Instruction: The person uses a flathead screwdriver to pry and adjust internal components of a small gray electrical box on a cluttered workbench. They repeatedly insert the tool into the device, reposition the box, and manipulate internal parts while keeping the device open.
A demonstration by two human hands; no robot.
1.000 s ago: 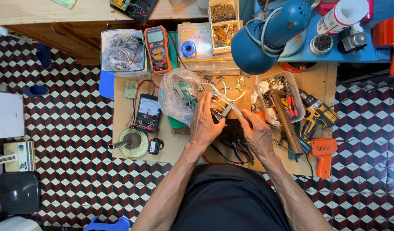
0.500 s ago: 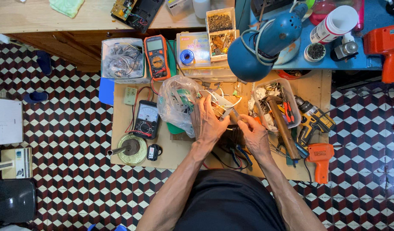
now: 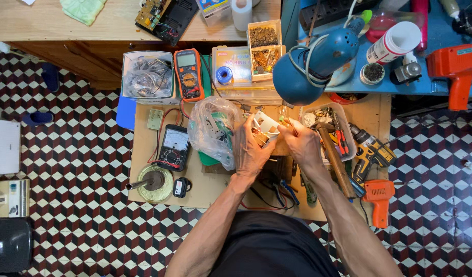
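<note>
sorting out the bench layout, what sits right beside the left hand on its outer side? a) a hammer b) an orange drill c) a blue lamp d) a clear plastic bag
d: the clear plastic bag lies just to the outer side of the left hand, while the blue lamp is farther back and the orange drill lies out past the right hand.

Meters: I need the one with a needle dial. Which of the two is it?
The black meter lying nearer the person, below the orange-cased meter, which has a digital screen.
</note>
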